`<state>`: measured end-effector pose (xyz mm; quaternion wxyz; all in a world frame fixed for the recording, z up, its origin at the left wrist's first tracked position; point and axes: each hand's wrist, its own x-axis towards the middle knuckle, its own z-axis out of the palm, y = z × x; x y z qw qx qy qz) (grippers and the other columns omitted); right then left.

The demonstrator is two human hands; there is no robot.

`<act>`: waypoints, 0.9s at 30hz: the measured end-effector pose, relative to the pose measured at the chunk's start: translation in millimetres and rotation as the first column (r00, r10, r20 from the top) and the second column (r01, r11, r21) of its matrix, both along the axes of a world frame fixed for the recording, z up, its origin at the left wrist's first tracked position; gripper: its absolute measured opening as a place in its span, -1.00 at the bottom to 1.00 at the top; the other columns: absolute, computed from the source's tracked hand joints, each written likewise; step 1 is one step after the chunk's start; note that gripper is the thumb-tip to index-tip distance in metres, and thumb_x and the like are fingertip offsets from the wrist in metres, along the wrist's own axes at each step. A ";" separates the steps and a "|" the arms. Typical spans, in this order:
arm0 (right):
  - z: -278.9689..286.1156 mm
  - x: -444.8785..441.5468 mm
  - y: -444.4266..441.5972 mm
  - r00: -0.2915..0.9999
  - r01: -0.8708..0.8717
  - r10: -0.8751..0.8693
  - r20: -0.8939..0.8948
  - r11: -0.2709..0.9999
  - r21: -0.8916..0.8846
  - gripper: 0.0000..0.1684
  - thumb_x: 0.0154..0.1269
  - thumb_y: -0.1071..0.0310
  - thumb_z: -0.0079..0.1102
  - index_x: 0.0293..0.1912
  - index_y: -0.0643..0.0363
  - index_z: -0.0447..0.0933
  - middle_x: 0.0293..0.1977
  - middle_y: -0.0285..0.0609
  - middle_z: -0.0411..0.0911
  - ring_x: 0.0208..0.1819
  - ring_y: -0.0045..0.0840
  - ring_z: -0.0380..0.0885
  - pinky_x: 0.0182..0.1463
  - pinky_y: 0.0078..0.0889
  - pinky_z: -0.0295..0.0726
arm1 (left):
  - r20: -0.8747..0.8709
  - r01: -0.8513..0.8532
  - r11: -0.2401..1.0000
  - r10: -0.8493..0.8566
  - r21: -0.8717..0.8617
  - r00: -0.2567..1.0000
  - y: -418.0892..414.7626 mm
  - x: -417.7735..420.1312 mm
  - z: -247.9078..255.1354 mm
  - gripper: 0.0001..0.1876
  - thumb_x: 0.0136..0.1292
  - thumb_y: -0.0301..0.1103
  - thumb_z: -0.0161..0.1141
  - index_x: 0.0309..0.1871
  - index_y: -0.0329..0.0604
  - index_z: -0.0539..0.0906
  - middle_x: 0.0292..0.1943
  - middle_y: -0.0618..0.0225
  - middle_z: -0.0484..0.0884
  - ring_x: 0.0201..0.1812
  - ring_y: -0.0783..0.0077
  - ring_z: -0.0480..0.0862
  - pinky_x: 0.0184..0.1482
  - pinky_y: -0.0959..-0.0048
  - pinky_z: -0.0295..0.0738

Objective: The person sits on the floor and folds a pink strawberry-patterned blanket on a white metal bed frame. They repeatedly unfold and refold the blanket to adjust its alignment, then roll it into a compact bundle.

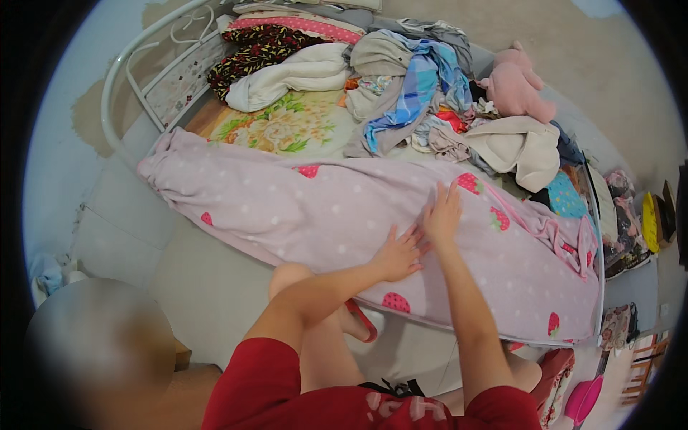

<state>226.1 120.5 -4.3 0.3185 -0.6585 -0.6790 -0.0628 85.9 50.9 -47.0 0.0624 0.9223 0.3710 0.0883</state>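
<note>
A pale pink blanket (333, 215) with strawberries and white dots lies along the near side of a bed. My left hand (399, 253) rests on it near the middle, fingers spread, and nothing is held. Just to the right, my right hand (443, 214) lies on the same blanket, fingers stretched away from me and slightly apart. The two hands almost meet at the left thumb and fingers. Folds run along the blanket's far edge, and its left end is bunched by the bed frame. At the right its pink-trimmed edge is folded over.
Behind the blanket lie a floral mattress cover (274, 126), a white rolled cloth (295, 72), a heap of clothes with a blue plaid cloth (414, 91), and a pink plush toy (518, 86). A white metal headboard (110, 102) stands left. A blurred round object (102, 333) is at lower left.
</note>
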 end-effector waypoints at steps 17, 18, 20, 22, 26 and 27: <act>-53.4 -5.9 -117.1 0.997 0.075 -0.075 0.008 0.997 -0.009 -0.49 0.23 0.27 0.07 0.19 0.10 0.50 0.26 0.01 0.40 0.35 -0.15 0.28 0.39 0.13 0.15 | -0.290 -0.495 0.844 0.430 -0.207 0.855 -73.9 -56.2 54.8 -0.22 0.35 0.13 0.02 0.54 0.06 0.06 0.56 0.06 -0.15 0.55 -0.10 -0.17 0.26 -0.56 -0.04; -54.3 -5.2 -116.7 0.997 0.075 -0.075 0.020 0.997 -0.013 -0.48 0.23 0.26 0.07 0.19 0.10 0.49 0.27 0.01 0.40 0.35 -0.15 0.28 0.39 0.14 0.14 | -0.335 -0.537 0.798 0.445 -0.272 0.831 -73.5 -62.4 61.4 -0.22 0.36 0.12 0.02 0.54 0.08 0.04 0.57 0.08 -0.18 0.55 -0.11 -0.18 0.25 -0.56 -0.01; -57.5 -5.5 -115.2 0.996 0.078 -0.077 0.039 0.997 -0.020 -0.47 0.22 0.25 0.07 0.20 0.09 0.49 0.29 0.01 0.38 0.36 -0.16 0.27 0.40 0.15 0.13 | -0.360 -0.638 0.704 0.533 -0.313 0.765 -60.5 -83.4 62.3 -0.23 0.38 0.10 0.01 0.55 0.08 0.02 0.57 0.07 -0.18 0.56 -0.09 -0.17 0.28 -0.51 0.03; -56.3 -4.6 -116.5 0.996 0.073 -0.070 0.048 0.996 -0.054 -0.47 0.21 0.26 0.07 0.20 0.10 0.49 0.28 0.02 0.38 0.36 -0.16 0.26 0.40 0.14 0.13 | -0.346 -0.708 0.617 0.618 -0.343 0.706 -54.2 -108.2 55.6 -0.25 0.38 0.08 0.00 0.54 0.08 0.02 0.56 0.06 -0.17 0.56 -0.07 -0.16 0.28 -0.48 0.06; -59.3 -1.1 -114.3 0.999 0.051 -0.051 0.014 0.999 -0.014 -0.54 0.16 0.36 0.11 0.09 0.14 0.53 0.22 0.05 0.42 0.34 -0.15 0.29 0.38 0.10 0.16 | -0.270 -0.755 0.611 0.705 -0.239 0.656 -32.9 -140.4 59.9 -0.36 0.36 -0.01 0.07 0.43 -0.03 0.23 0.49 -0.02 0.03 0.50 -0.05 0.04 0.25 -0.34 0.23; -57.7 -9.1 -106.0 0.999 -0.031 0.031 -0.024 0.999 0.034 -0.58 0.14 0.40 0.11 0.05 0.15 0.54 0.20 0.05 0.43 0.32 -0.15 0.31 0.36 0.08 0.19 | -0.275 -0.752 0.629 0.701 -0.197 0.658 -31.4 -141.6 58.7 -0.40 0.35 -0.04 0.10 0.38 -0.09 0.32 0.45 -0.04 0.13 0.47 -0.04 0.13 0.24 -0.27 0.30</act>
